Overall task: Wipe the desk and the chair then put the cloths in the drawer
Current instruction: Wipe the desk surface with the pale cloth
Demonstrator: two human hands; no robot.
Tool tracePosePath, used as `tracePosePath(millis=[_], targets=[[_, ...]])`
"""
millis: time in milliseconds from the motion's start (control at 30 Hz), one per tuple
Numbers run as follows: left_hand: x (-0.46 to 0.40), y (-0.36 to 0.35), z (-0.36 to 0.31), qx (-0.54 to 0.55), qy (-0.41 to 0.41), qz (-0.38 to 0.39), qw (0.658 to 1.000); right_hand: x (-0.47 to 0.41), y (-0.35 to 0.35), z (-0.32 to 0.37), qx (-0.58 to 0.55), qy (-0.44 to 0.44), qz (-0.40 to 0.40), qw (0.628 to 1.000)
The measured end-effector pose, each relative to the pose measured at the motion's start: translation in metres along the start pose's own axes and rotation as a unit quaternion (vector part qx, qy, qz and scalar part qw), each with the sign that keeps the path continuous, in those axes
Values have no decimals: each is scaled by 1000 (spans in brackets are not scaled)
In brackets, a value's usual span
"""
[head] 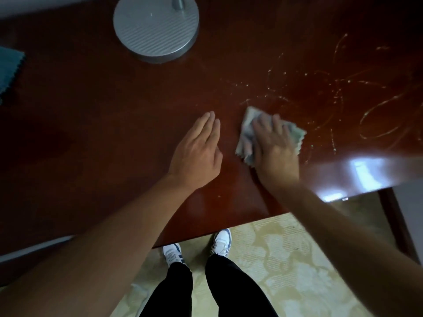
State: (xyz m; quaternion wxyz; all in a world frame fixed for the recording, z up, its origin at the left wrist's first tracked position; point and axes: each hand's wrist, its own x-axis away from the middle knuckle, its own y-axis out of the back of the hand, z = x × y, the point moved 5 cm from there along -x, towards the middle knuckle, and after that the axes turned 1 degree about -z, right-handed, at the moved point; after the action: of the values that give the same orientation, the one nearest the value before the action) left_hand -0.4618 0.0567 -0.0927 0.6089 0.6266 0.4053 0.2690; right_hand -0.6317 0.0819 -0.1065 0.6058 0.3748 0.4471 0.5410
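no brand, label or legible writing is seen on anything in view. the right hand [273, 147] is laid flat, fingers spread and nearly straight, pressed on a crumpled grey-green cloth [248, 133] near the front edge of the dark red wooden desk [91, 124]. the cloth is blurred. the left hand [196, 152] is held flat just beside it, fingers straight and together, with nothing grasped. pale streaks and specks [338, 92] are spread over the desk top to the right of the cloth. a blue cloth [9, 67] is seen at the left edge, and a round silver lamp base [155, 28] stands further back.
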Motion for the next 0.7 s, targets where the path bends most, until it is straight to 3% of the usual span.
tracePosePath(millis=[133,267,400,600,700], targets=[[-25,-12,1,30,14,7,999,23,2,-6,-9,76,38,996],[-26,-21,1,76,35,-8,996,-38,12,-61,-13,-41,2,999],[-27,-20,4,74,42,-6,996,-108,4,-52,1,-74,-20,997],[-26,-22,4,76,42,-9,996,-28,-1,-9,-6,67,34,997],[-26,-22,4,77,45,-8,996,-54,7,-45,-15,39,41,998]])
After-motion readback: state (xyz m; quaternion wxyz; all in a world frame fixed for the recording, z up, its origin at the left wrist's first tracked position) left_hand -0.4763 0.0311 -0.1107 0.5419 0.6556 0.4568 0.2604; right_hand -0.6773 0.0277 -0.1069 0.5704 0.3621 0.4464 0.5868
